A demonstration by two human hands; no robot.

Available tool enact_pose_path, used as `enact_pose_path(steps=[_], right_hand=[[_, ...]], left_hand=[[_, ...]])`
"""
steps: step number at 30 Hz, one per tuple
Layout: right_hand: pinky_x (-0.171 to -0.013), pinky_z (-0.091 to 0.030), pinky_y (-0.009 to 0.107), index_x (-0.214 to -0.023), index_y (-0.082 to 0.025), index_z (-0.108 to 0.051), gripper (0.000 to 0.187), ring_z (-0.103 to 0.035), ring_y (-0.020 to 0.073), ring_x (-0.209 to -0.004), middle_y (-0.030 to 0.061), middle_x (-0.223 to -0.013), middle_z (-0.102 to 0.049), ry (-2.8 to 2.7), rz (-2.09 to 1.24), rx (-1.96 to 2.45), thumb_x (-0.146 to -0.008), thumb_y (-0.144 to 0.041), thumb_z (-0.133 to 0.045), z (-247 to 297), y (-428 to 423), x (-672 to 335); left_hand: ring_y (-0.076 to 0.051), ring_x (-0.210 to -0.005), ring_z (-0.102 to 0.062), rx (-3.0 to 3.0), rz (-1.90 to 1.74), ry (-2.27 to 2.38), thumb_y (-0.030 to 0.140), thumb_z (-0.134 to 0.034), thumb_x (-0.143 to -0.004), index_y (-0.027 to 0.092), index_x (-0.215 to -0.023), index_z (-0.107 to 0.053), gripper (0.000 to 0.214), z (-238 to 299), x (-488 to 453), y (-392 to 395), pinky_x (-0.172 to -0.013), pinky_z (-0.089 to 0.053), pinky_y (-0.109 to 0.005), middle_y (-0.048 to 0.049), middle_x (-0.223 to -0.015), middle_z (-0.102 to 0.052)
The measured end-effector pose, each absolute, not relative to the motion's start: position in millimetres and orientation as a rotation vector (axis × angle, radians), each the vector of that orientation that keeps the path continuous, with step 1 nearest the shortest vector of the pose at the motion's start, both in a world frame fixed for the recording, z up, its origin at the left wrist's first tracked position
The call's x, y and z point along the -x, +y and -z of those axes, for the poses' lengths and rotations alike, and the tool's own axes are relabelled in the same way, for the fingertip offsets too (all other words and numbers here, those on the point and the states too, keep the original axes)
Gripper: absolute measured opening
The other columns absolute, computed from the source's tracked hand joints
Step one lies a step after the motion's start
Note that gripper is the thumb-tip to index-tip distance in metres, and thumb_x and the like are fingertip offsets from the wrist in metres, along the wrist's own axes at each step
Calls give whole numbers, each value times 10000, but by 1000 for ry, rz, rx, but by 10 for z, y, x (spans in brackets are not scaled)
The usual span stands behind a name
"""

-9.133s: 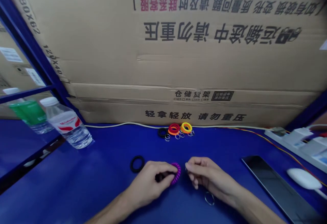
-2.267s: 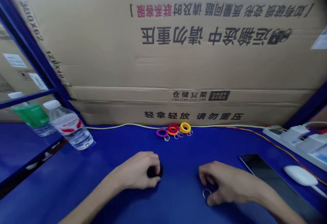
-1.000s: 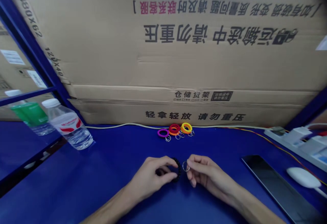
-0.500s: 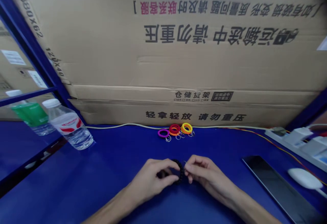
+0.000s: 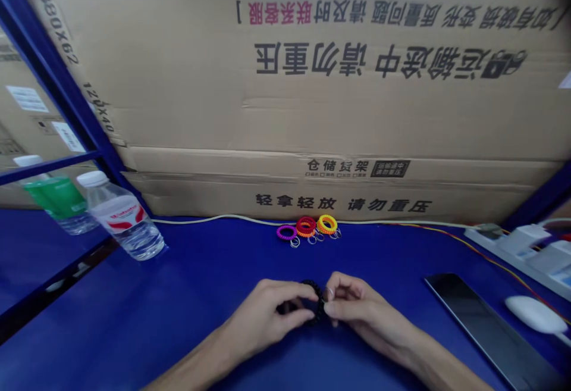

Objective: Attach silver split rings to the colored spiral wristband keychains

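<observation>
A black coiled wrist keychain (image 5: 319, 300) is held above the blue tabletop between my two hands. My left hand (image 5: 274, 309) is closed on its coil, thumb below and fingers above. At the coil's right side, my right hand (image 5: 357, 302) pinches the small metal split ring (image 5: 329, 293), which shows in part between thumb and fingers. Beyond the hands lie a purple coil keychain (image 5: 286, 232), a red one (image 5: 305, 225) with orange coil by it, and a yellow one (image 5: 327, 223). Their metal rings rest toward the front.
At left stand a water bottle (image 5: 122, 215) and a green-labelled bottle (image 5: 57, 200) behind the blue frame. A dark phone-like slab (image 5: 486, 325), a white mouse-shaped object (image 5: 535, 313) and a power strip (image 5: 513, 248) lie at right. A large cardboard box (image 5: 187, 117) backs the table.
The fingers of my right hand have shifted slightly at the split ring, which shows more now. My left hand keeps its hold on the black coil. The view has moved slightly.
</observation>
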State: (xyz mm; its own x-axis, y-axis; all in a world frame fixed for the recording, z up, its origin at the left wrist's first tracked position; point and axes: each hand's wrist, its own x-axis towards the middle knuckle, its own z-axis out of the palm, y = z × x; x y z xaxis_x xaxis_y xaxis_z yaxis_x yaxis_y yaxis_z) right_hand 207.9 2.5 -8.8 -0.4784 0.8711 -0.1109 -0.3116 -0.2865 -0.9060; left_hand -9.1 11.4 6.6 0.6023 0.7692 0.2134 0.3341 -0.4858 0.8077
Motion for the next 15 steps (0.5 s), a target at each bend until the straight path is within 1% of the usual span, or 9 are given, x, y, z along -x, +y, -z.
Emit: enact_pose_path(steps=[5,10,13,15], right_hand=[[-631,-415,236,-757,-155,-613,158,-511,103,-643,-16,-706,-583,-1087,-1905,796,-709,-126,-761,47,16,-2081],[-659,-431,255,-752,-149,-611,163,-527,109,-649,-6,-723,-594,-1072,-1958,775,-697,-108,-758,32,24,-2077],[-673,-437,275,-759,-137,-620,104,-530,117,-647,13,-714,-603,-1061,-1966,783,-766,-171,-717,12,29,-2072],[-665,-433,280,-754,-130,-625,126,-529,124,-645,26,-709,-606,-1071,-1962,791,-813,-226,-679,1,30,-2073]], left_hand=[[-112,-791,-656,-2130,-735,803,162,-662,-851,238,-1100,-685,261,-79,101,104,-722,-471,-163,13,-1038,-715],[-116,-819,-659,-2162,-721,781,164,-647,-864,247,-1120,-675,270,-86,112,98,-743,-472,-163,13,-1049,-711],[-116,-850,-663,-2178,-726,756,163,-646,-867,241,-1124,-671,270,-85,122,105,-777,-468,-158,12,-1042,-714],[-118,-861,-667,-2177,-727,753,165,-648,-864,238,-1123,-673,270,-85,125,108,-787,-469,-158,8,-1048,-715]])
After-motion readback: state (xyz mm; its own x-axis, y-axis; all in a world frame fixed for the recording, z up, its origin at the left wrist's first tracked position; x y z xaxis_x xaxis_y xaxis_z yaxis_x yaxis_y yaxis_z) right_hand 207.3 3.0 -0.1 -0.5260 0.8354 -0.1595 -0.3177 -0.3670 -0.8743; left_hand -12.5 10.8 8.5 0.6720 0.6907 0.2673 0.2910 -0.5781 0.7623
